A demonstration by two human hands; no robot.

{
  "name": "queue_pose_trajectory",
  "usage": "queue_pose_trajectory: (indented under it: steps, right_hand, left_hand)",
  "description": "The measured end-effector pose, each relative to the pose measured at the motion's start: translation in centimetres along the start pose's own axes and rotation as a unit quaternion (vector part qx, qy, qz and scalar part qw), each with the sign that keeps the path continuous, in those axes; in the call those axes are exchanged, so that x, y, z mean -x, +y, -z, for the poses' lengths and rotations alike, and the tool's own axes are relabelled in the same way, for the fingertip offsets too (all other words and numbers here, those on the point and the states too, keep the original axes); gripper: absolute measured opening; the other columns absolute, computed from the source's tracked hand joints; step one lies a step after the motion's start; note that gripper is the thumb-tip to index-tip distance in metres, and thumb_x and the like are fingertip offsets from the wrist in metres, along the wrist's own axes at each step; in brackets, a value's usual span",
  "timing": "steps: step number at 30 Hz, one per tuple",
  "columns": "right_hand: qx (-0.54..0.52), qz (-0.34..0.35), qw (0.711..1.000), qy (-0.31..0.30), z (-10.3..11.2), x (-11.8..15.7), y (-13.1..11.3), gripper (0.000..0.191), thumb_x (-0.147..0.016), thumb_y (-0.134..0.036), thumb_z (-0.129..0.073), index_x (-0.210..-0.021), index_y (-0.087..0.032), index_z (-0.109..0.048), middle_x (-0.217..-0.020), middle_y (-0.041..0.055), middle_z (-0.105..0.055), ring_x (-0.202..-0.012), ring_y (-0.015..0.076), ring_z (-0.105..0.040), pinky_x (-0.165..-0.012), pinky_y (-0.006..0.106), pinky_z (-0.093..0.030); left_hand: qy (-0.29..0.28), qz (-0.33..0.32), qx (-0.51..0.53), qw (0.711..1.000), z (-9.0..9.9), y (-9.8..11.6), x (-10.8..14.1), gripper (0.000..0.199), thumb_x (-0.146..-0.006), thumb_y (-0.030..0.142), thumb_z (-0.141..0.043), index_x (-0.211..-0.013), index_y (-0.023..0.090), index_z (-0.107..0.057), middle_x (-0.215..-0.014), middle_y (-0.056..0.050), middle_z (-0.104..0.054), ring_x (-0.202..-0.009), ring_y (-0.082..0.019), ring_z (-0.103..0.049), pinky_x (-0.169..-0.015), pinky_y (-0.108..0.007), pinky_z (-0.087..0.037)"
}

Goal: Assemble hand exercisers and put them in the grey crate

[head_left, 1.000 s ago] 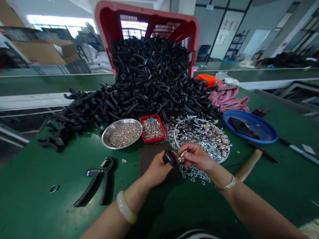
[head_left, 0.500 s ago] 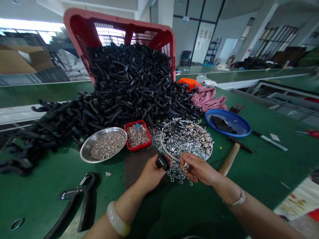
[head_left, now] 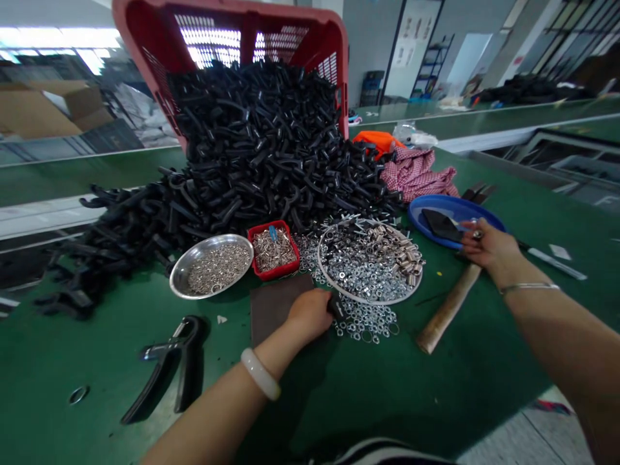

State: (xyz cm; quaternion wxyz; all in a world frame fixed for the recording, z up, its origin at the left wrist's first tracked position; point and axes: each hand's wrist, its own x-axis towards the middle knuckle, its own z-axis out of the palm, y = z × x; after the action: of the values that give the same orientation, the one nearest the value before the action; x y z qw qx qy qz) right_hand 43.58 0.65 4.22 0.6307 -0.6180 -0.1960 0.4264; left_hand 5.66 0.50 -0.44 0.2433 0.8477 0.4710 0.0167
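The person wears 1 thick, smooth bangle [head_left: 259, 373] on the left wrist [head_left: 281, 352]; it is pale and milky and looks like jade. On the right wrist [head_left: 506, 287] there is 1 thin silver bracelet [head_left: 529, 287], much more narrow than the bangle. Both forearms [head_left: 557, 349] are bare. At the bottom edge of the view, a small part of a striped top [head_left: 387, 451] shows, with dark and white bands.
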Motion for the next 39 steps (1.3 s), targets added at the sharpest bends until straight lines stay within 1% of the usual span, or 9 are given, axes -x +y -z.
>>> queue_pose_trajectory:
  steps: [3, 9, 13, 18, 23, 29, 34, 37, 39]
  right_hand:
    - [-0.03, -0.004, 0.999, -0.043, -0.6, -0.1, -0.1, 0.028, -0.091, -0.034, -0.034, -0.077, -0.019, -0.052, -0.044, -0.007, -0.029, -0.034, 0.0027, -0.023, -0.031, 0.014, -0.016]
    - [-0.002, -0.093, 0.977, -0.192, -4.6, 5.6, 4.0, 0.014, -0.076, -0.026, -0.057, -0.087, -0.017, -0.059, -0.06, -0.001, -0.048, -0.041, 0.004, -0.038, -0.027, 0.012, -0.019]
    - [0.035, -0.099, 0.958, -0.265, -6.2, 9.8, 5.4, 0.029, -0.066, -0.012, -0.063, -0.094, -0.019, -0.059, -0.088, 0.0043, -0.061, -0.074, 0.0137, -0.061, -0.041, 0.014, -0.044]
    - [0.045, -0.08, 0.955, -0.282, -7.7, 12.7, 6.9, 0.03, -0.069, -0.023, -0.067, -0.096, -0.02, -0.054, -0.098, 0.0047, -0.06, -0.096, 0.0195, -0.06, -0.069, 0.024, -0.053]
    - [0.081, -0.048, 0.958, -0.271, -8.6, 13.1, 8.7, 0.037, -0.072, -0.033, -0.066, -0.102, -0.021, -0.048, -0.091, 0.0029, -0.058, -0.081, 0.0166, -0.063, -0.061, 0.024, -0.052]
    - [0.09, -0.038, 0.961, -0.261, -8.5, 13.3, 9.2, 0.039, -0.069, -0.035, -0.068, -0.1, -0.021, -0.05, -0.093, 0.0025, -0.056, -0.068, 0.0117, -0.061, -0.052, 0.022, -0.049]
    - [0.086, -0.037, 0.963, -0.252, -8.2, 13.5, 9.2, 0.039, -0.067, -0.034, -0.069, -0.099, -0.021, -0.051, -0.091, 0.0014, -0.056, -0.065, 0.0102, -0.059, -0.051, 0.022, -0.048]
    - [0.102, -0.027, 0.961, -0.257, -8.4, 13.9, 9.2, 0.038, -0.069, -0.037, -0.067, -0.099, -0.021, -0.051, -0.094, 0.0025, -0.056, -0.067, 0.0111, -0.06, -0.051, 0.023, -0.048]
    - [0.12, -0.008, 0.955, -0.271, -8.9, 14.3, 9.3, 0.034, -0.073, -0.041, -0.063, -0.098, -0.021, -0.052, -0.097, 0.0041, -0.057, -0.07, 0.0121, -0.06, -0.05, 0.022, -0.046]
  left_hand:
    - [-0.017, -0.027, -0.052, 0.998, -0.5, 0.7, -0.3, 0.026, -0.066, 0.013, -0.05, -0.087, 0.018, -0.063, -0.093, -0.009, -0.063, -0.083, -0.022, -0.061, -0.071, -0.029, -0.047]
    - [-0.006, -0.05, -0.097, 0.994, -1.0, 1.9, -1.1, 0.029, -0.071, 0.014, -0.048, -0.096, 0.018, -0.06, -0.1, -0.01, -0.06, -0.086, -0.023, -0.06, -0.073, -0.033, -0.048]
    - [-0.012, -0.031, -0.071, 0.997, -0.8, 2.1, -1.3, 0.029, -0.073, 0.012, -0.046, -0.098, 0.016, -0.059, -0.1, -0.012, -0.06, -0.091, -0.024, -0.059, -0.077, -0.034, -0.046]
    - [0.0, -0.03, -0.061, 0.998, -1.0, 2.3, -0.7, 0.031, -0.074, 0.012, -0.044, -0.103, 0.015, -0.057, -0.103, -0.013, -0.06, -0.092, -0.027, -0.059, -0.075, -0.036, -0.047]
    - [0.024, -0.037, -0.063, 0.997, -1.2, 1.6, -0.3, 0.029, -0.075, 0.016, -0.045, -0.101, 0.017, -0.058, -0.101, -0.01, -0.061, -0.088, -0.024, -0.06, -0.074, -0.034, -0.048]
    - [0.006, -0.118, -0.071, 0.99, -1.3, 1.5, -0.8, 0.027, -0.075, 0.014, -0.047, -0.098, 0.019, -0.061, -0.11, -0.005, -0.059, -0.092, -0.021, -0.058, -0.075, -0.028, -0.047]
    - [0.027, -0.108, -0.06, 0.992, -1.8, 1.6, -1.2, 0.029, -0.078, 0.012, -0.042, -0.1, 0.019, -0.059, -0.104, -0.007, -0.061, -0.091, -0.021, -0.058, -0.076, -0.031, -0.046]
    - [0.057, -0.057, 0.038, 0.996, -1.2, 1.3, -1.3, 0.026, -0.072, 0.012, -0.05, -0.096, 0.019, -0.059, -0.1, -0.007, -0.062, -0.09, -0.021, -0.058, -0.075, -0.03, -0.045]
    - [0.053, -0.014, 0.203, 0.978, -0.5, 1.0, -1.3, 0.02, -0.072, 0.014, -0.053, -0.092, 0.017, -0.058, -0.093, -0.006, -0.064, -0.076, -0.017, -0.06, -0.067, -0.026, -0.046]
